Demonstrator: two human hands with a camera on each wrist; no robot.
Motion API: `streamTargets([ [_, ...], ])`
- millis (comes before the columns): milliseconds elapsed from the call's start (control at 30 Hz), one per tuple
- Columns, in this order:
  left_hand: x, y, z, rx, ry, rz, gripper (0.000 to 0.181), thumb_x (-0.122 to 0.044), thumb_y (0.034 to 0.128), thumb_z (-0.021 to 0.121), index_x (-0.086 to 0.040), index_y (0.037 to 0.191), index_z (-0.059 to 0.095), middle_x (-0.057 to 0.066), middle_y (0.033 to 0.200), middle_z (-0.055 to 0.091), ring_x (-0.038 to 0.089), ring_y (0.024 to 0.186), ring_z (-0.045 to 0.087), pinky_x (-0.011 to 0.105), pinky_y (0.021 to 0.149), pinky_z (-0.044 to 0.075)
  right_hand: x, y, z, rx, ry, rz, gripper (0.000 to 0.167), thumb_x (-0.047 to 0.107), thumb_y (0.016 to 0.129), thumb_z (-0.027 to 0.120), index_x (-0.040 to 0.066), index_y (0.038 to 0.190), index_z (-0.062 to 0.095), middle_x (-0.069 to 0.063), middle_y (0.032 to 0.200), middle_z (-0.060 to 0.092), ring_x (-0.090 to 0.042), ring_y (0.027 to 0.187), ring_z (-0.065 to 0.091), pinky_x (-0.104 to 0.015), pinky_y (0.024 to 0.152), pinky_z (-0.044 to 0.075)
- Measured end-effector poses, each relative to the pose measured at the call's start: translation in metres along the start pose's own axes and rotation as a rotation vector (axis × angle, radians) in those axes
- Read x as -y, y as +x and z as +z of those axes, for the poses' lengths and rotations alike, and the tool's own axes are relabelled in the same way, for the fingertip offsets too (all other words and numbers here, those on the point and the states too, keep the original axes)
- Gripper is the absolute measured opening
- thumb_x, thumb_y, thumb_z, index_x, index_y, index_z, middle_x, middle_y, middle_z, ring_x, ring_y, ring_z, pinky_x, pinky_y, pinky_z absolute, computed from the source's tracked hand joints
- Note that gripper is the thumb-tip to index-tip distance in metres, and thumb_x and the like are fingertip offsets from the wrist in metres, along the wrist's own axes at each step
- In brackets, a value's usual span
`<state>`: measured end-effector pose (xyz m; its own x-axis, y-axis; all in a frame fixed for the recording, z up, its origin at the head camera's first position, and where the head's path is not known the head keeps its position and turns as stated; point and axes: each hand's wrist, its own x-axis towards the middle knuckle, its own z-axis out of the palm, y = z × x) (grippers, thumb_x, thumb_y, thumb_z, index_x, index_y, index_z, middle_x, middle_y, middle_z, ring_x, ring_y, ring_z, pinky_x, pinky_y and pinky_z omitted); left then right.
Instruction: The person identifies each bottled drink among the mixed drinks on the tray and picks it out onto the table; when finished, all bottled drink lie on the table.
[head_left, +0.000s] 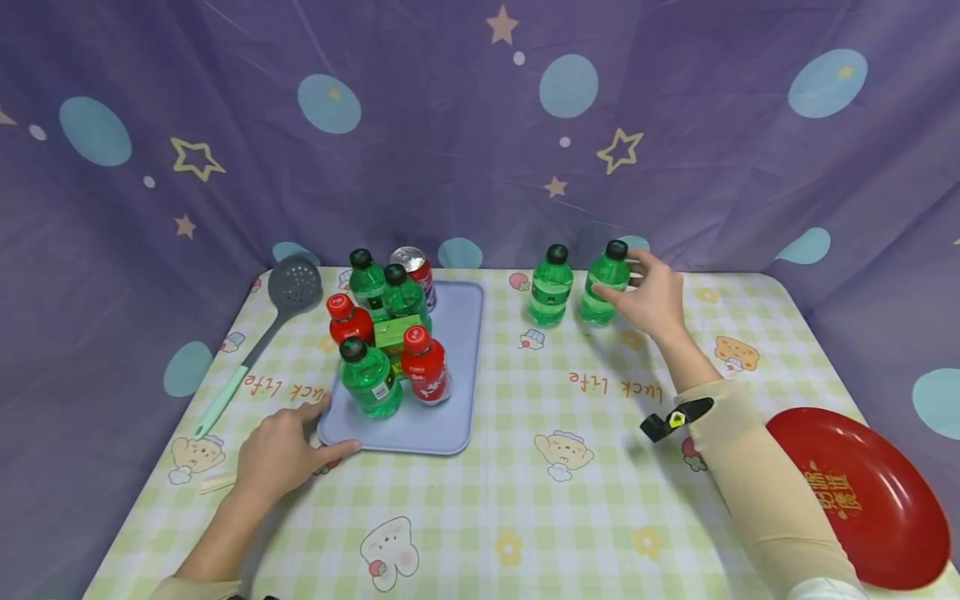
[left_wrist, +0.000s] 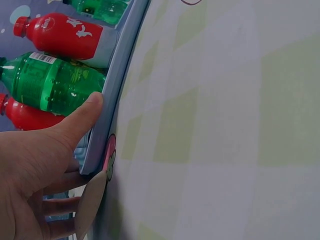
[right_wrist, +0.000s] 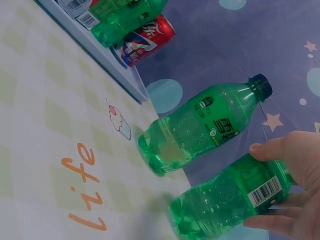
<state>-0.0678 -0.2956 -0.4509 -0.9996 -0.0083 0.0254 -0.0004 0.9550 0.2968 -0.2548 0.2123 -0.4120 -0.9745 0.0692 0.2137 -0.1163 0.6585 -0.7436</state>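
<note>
Your right hand (head_left: 654, 296) curls round a green bottle (head_left: 597, 312), beside a second bottle (head_left: 550, 302) at the back of the desk (head_left: 525, 500); your left hand (head_left: 277, 454), spread, probably steadies the tray (head_left: 459, 358).

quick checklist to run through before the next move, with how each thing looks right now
1. Right hand has a grip: ok, thumb and fingers are around the outer green bottle.
2. Cap on that bottle: ok, it is on; tightness cannot tell.
3. Bottle's base, lifted or standing: cannot tell.
4. Gap to the neighbouring green bottle: ok, narrow but visible.
5. Tray evenly loaded: not ok, its load sits towards the left, with a bare strip on the right.
6. Left hand at the tray's near left corner: ok.
</note>
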Motion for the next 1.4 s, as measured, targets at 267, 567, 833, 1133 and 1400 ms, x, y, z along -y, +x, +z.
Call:
streamTargets([
  [267,0.0002,0.0006,0.0004,0.005,0.002,-0.003,0.101,-0.071,0.0687,0.090,0.000,0.138,0.069,0.032,0.128,0.071,0.052,0.101,0.074,0.048,0.060,0.056,-0.0027,-0.0011,-0.0002,-0.002,-0.014,-0.011,0.071,0.030,0.088,0.088,0.000,0.145,0.059,-0.030,0.141,0.066,-0.049,0.117,0.073,-0.055,0.102,0.058],
  [567,-0.0003,0.0000,-0.0012,0.005,0.007,-0.009,0.101,-0.071,0.0689,0.090,0.000,0.138,0.069,0.031,0.129,0.071,0.052,0.102,0.073,0.047,0.059,0.056,-0.0009,-0.0028,-0.0023,0.028,-0.011,0.003,0.074,0.034,0.089,0.088,0.001,0.147,0.057,-0.029,0.145,0.064,-0.049,0.122,0.070,-0.056,0.104,0.057],
  [833,0.0008,-0.0002,0.0002,0.009,0.006,-0.009,0.102,-0.072,0.0691,0.089,0.000,0.138,0.069,0.031,0.129,0.071,0.053,0.104,0.073,0.050,0.060,0.057,0.0005,-0.0046,-0.0021,0.029,-0.026,0.008,0.075,0.034,0.088,0.088,0.001,0.146,0.056,-0.029,0.144,0.064,-0.049,0.121,0.070,-0.056,0.102,0.057],
  [1133,0.0015,0.0003,0.0019,0.001,0.002,0.003,0.101,-0.071,0.0696,0.089,0.001,0.137,0.070,0.031,0.127,0.072,0.052,0.105,0.073,0.052,0.063,0.058,0.0022,-0.0049,-0.0033,0.037,-0.047,-0.011,0.073,0.032,0.088,0.089,0.000,0.144,0.057,-0.030,0.143,0.065,-0.050,0.120,0.071,-0.056,0.103,0.057],
  [1400,0.0008,0.0006,0.0004,0.004,0.004,-0.003,0.101,-0.072,0.0691,0.090,0.001,0.137,0.070,0.031,0.127,0.072,0.052,0.104,0.073,0.051,0.061,0.057,0.0004,-0.0048,-0.0054,0.064,-0.057,-0.032,0.076,0.032,0.089,0.087,-0.001,0.148,0.052,-0.032,0.143,0.063,-0.052,0.121,0.070,-0.058,0.103,0.057],
])
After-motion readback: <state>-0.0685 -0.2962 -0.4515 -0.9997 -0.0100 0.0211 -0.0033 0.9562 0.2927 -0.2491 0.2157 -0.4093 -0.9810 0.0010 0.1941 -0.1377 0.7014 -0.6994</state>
